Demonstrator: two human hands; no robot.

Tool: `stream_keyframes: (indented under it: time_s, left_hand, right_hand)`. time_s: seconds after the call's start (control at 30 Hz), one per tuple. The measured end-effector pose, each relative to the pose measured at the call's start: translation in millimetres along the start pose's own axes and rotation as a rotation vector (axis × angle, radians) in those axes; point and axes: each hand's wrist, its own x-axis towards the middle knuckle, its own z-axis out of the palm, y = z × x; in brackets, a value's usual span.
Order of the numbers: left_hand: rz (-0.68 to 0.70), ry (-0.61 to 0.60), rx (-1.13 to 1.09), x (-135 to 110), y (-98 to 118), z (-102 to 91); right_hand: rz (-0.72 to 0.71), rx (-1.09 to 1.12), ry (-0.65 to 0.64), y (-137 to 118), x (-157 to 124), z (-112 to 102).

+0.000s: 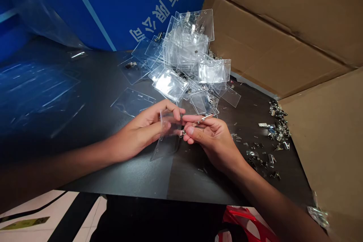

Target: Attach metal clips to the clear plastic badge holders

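My left hand (147, 128) pinches the top edge of a clear plastic badge sleeve (167, 140), which hangs down toward the black table (99, 94). My right hand (211, 136) is closed on a small metal clip (202, 119) with its strap, held against the sleeve's top edge. The two hands meet above the middle of the table. Just behind them rises a heap of clear badge sleeves (188, 60) with clips attached.
Loose metal clips (273, 136) lie scattered at the table's right side. Single empty sleeves (132, 102) lie flat on the left. A blue printed panel (113, 3) stands behind, cardboard boxes (297, 38) at the right. A red object (244, 223) shows below the table's front edge.
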Motion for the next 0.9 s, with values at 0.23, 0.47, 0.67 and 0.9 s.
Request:
stream_keyframes:
  time_s: [0.23,0.47,0.67,0.9]
  left_hand:
    - [0.000,-0.020,0.108,0,4,-3.1]
    - [-0.016,0.092,0.242,0,3,-0.6]
    - [-0.062,0.061,0.338,-1,10,6.5]
    - [-0.031,0.161,0.451,0,12,11.7]
  right_hand:
    - [0.045,0.026,-0.004,-2,-1,2]
    - [0.072,-0.025,-0.040,-1,-4,1]
    - [0.101,0.127,-0.059,2,-4,5]
    - [0.108,0.206,-0.020,0,-1,3]
